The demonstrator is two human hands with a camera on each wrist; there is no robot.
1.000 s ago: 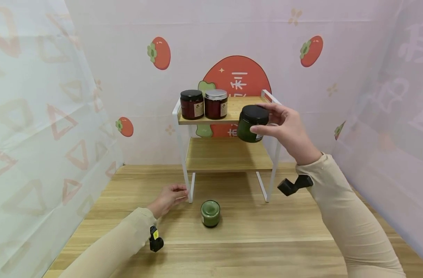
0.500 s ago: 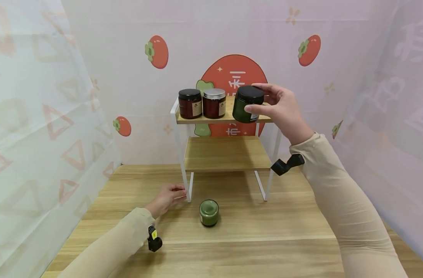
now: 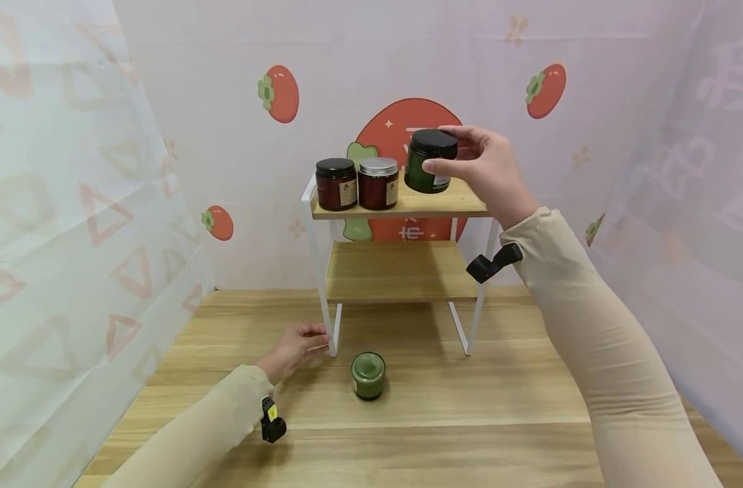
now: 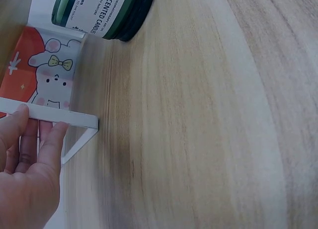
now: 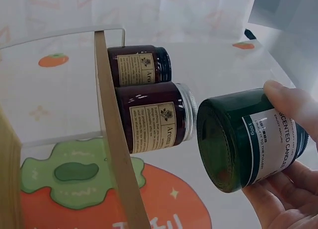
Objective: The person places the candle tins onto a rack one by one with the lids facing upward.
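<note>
My right hand (image 3: 490, 166) grips a dark green scented candle jar (image 3: 431, 163) with a black lid. It is held upright over the top board's right half, with its base apart from the wood in the right wrist view. To its left, two dark red jars stand on that board: one black-lidded (image 3: 336, 184), one silver-lidded (image 3: 378, 184). My left hand (image 3: 295, 351) holds the rack's front left leg (image 4: 54, 114) low down, between thumb and fingers. A second green candle jar (image 3: 368, 375) rests on the table just right of that hand, its pale green base facing up.
The two-tier rack has white metal legs and wooden boards; its lower board (image 3: 402, 271) lies beneath the jars. Wooden tabletop (image 3: 457, 440) stretches in front. A printed cloth (image 3: 402, 54) hangs behind, with more cloth on both sides.
My right hand has raised the green candle jar from in front of the top board's edge to above the board, shifting slightly left. The left hand stays at the rack's leg.
</note>
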